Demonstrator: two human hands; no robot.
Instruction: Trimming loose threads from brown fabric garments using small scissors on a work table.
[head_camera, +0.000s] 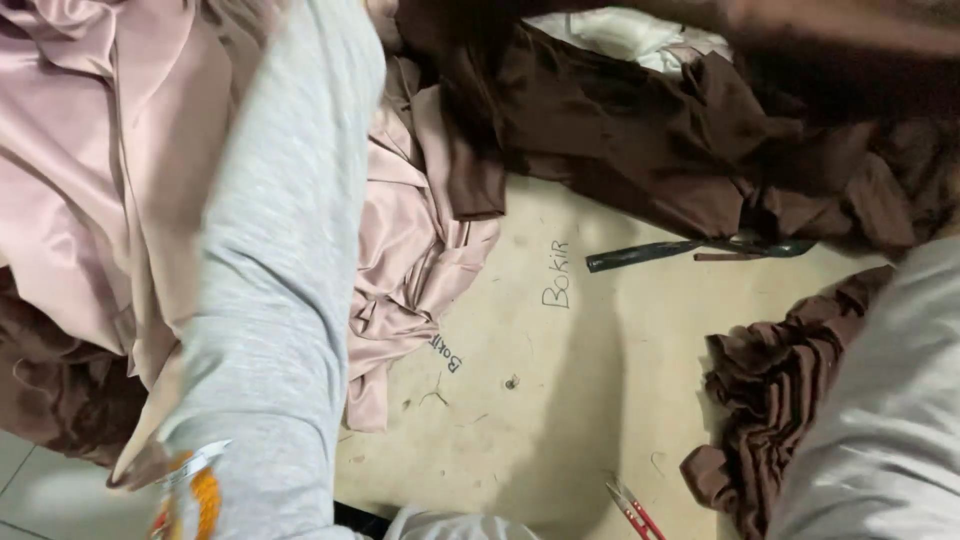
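Brown fabric beneath blurred right fingers

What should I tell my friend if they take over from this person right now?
Left hand: out of view; only its grey sleeve shows, reaching up over the pink fabric.
Right hand: a blurred arm crosses the top edge above the brown fabric; the fingers cannot be made out, so whether they grip is unclear.
Things: pink fabric heaped at left, brown fabric at top right, a smaller brown bundle at lower right. Dark scissors lie on the table under the brown heap's edge; red thread snips lie near the bottom edge.
Done or left: cannot be judged from this view.
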